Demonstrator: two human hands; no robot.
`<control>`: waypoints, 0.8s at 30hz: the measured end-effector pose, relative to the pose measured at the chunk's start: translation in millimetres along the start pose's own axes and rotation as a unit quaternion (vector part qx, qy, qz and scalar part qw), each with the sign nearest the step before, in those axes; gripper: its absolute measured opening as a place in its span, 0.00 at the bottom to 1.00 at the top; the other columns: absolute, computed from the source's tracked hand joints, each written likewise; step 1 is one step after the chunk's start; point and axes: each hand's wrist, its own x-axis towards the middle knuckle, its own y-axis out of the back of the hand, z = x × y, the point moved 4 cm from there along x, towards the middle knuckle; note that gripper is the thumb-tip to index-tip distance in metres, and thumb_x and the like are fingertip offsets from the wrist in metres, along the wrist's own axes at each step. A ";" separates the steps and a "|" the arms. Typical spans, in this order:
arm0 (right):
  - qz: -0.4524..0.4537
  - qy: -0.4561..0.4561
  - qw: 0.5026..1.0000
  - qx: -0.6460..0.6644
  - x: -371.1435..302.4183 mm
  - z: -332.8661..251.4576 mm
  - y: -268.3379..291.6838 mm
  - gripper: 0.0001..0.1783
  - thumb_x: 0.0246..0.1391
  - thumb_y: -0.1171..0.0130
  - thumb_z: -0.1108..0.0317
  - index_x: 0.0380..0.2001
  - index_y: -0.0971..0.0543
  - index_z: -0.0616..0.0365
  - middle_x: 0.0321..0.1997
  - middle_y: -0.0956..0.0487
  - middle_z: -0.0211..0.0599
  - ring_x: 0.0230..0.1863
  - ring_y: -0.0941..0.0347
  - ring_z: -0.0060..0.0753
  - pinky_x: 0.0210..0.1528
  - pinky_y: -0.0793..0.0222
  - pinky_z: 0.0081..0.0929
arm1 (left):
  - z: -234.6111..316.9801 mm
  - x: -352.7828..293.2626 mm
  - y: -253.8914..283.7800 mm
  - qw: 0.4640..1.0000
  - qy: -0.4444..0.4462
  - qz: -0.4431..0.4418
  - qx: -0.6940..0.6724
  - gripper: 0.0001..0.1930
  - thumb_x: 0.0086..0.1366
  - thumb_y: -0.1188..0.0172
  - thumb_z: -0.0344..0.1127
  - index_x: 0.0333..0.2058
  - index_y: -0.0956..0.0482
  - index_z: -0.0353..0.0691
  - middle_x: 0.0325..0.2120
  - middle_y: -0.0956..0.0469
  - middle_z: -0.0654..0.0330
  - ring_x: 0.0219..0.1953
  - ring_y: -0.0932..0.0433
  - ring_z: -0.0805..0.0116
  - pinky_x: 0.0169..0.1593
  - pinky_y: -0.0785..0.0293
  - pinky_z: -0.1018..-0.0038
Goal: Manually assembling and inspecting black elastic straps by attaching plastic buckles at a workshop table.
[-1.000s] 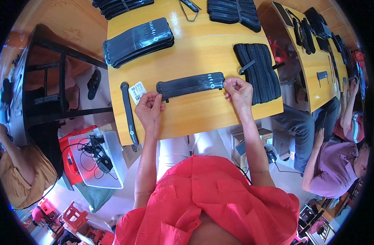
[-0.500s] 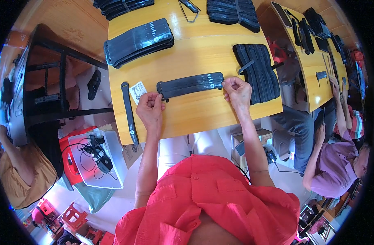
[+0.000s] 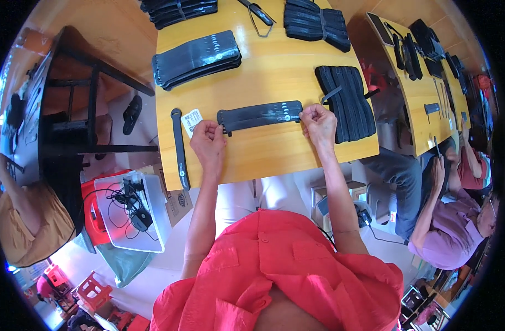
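A small row of flat black straps (image 3: 258, 117), with pale printed marks near the right end, lies across the front of the wooden table. My left hand (image 3: 208, 145) pinches its left end between thumb and fingers. At the opposite end, the fingertips of my right hand (image 3: 321, 127) are closed on the straps' edge. A single black strap (image 3: 179, 149) with a rounded, holed end rests left of my left hand, beside a white printed label (image 3: 193, 119). Close to my right hand sits a tied bundle of black straps (image 3: 346, 105).
A thick stack of black straps (image 3: 197, 59) lies farther back on the table (image 3: 274, 66). More bundles (image 3: 317, 25) line the far edge. Below left stands a clear bin (image 3: 158, 220) with cables. Co-workers sit at both sides, one in a purple shirt (image 3: 448, 231).
The view has shifted slightly, moving the table a little in the picture. Both hands stay at the two ends of the straps, and the left fingers have curled a little differently.
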 end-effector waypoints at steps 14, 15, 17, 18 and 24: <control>-0.005 0.247 0.968 -0.047 -62.0 -21.2 -39.3 0.08 0.48 0.51 0.77 0.31 0.23 0.62 0.23 0.25 0.40 0.22 0.30 0.29 0.26 0.34 0.25 | 48.0 -73.7 81.0 0.990 -0.008 0.057 -0.128 0.08 0.61 0.49 0.28 0.40 0.30 0.34 0.33 0.27 0.58 0.22 0.26 0.76 0.23 0.30 0.82; -0.033 0.275 0.959 -0.054 -83.9 -32.6 -62.5 0.08 0.48 0.48 0.74 0.33 0.24 0.61 0.22 0.25 0.42 0.22 0.29 0.35 0.27 0.33 0.28 | 40.4 -81.9 98.4 0.988 -0.003 0.083 -0.133 0.08 0.61 0.48 0.28 0.40 0.30 0.34 0.32 0.27 0.58 0.21 0.26 0.77 0.22 0.31 0.83; -0.156 0.279 0.937 -0.144 -129.4 -55.7 -105.0 0.17 0.49 0.45 0.62 0.41 0.27 0.59 0.32 0.25 0.44 0.29 0.26 0.46 0.32 0.31 0.38 | 23.8 -96.2 131.6 0.984 -0.004 0.111 -0.138 0.08 0.62 0.48 0.28 0.40 0.30 0.35 0.31 0.27 0.59 0.21 0.27 0.77 0.21 0.33 0.85; -0.186 0.326 0.916 -0.144 -145.5 -54.1 -126.2 0.22 0.49 0.45 0.57 0.44 0.29 0.59 0.36 0.26 0.46 0.31 0.26 0.49 0.34 0.30 0.42 | 16.7 -103.3 145.2 0.981 0.000 0.128 -0.145 0.08 0.62 0.48 0.29 0.40 0.29 0.35 0.30 0.26 0.60 0.20 0.28 0.78 0.21 0.34 0.85; -0.256 0.274 0.867 -0.329 -194.8 -76.9 -203.9 0.32 0.46 0.43 0.58 0.53 0.39 0.57 0.39 0.28 0.46 0.32 0.27 0.51 0.33 0.31 0.45 | -22.0 -140.4 189.3 0.964 0.038 0.198 -0.173 0.07 0.62 0.48 0.29 0.39 0.29 0.36 0.28 0.25 0.61 0.19 0.29 0.80 0.20 0.36 0.87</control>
